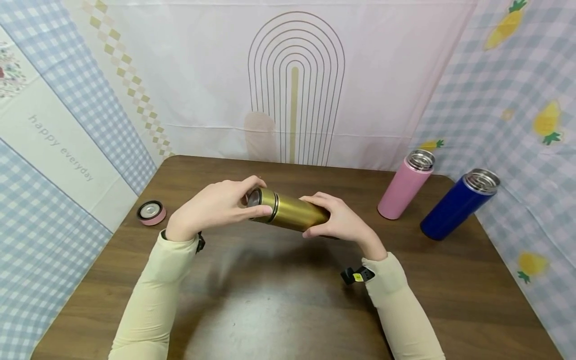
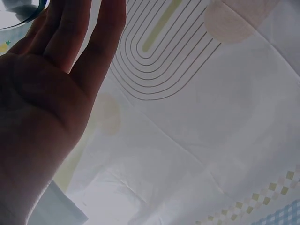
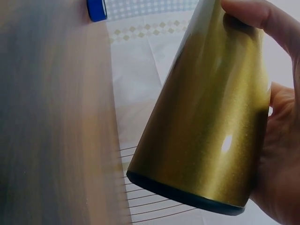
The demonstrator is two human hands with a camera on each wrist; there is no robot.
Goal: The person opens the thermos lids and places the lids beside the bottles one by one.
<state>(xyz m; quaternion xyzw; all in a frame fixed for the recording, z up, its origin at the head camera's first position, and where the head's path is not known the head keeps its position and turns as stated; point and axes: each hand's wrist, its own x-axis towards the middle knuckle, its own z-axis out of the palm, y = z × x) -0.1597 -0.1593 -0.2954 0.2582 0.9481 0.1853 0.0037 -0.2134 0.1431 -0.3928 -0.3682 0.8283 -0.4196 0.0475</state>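
A gold thermos bottle [image 1: 300, 212] is held tilted above the table, its lidded end toward the left. My left hand [image 1: 220, 202] grips the gold lid [image 1: 266, 204], thumb along the near side and fingers over the far side. With my right hand [image 1: 335, 215] I hold the bottle's body near its base. The right wrist view shows the gold bottle [image 3: 201, 122] large, dark base downward, the right thumb across it. In the left wrist view the left hand [image 2: 47, 89] appears from the palm side, with a shiny round edge at the top left corner.
Lidless pink bottle [image 1: 405, 187] and lidless blue bottle [image 1: 456, 207] stand at the right of the brown table [image 1: 261, 315]. A pink lid [image 1: 151, 213] lies upturned at the left edge. A blue lid [image 3: 97, 10] shows in the right wrist view. Patterned cloth [image 1: 193, 75] hangs behind.
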